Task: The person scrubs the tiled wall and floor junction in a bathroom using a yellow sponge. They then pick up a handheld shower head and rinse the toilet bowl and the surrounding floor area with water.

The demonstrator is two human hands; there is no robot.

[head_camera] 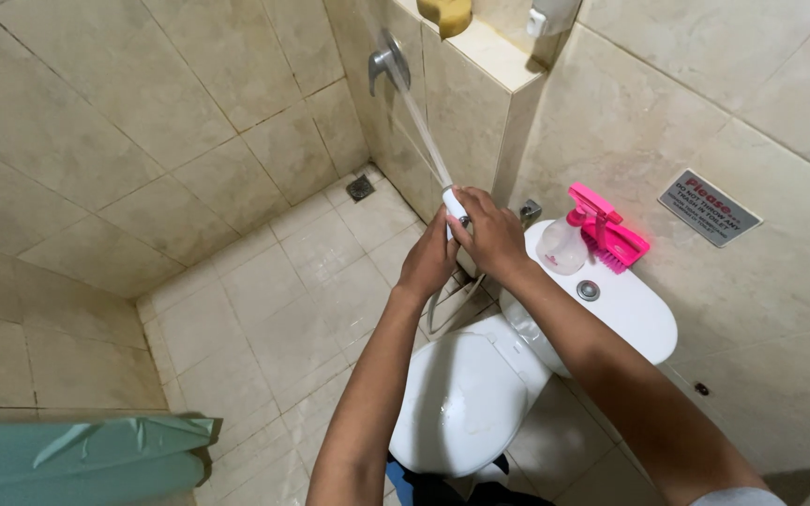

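Glossy white ceramic toilet (pixel 466 398), matt beige stone-look wall tiles (pixel 96 122), translucent plastic spray bottle (pixel 562 245), pink plastic brush (pixel 616 239).

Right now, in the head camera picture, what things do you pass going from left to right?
Green plastic sheet → floor drain → left hand → right hand on the white sprayer → clear spray bottle → pink brush → wall sign.

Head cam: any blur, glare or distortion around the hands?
Head view: both hands, left and right, sharp on the white sprayer; water jet streaked; soft sheen on the toilet lid; tile lines bow near edges; lighting even, shadows faint.
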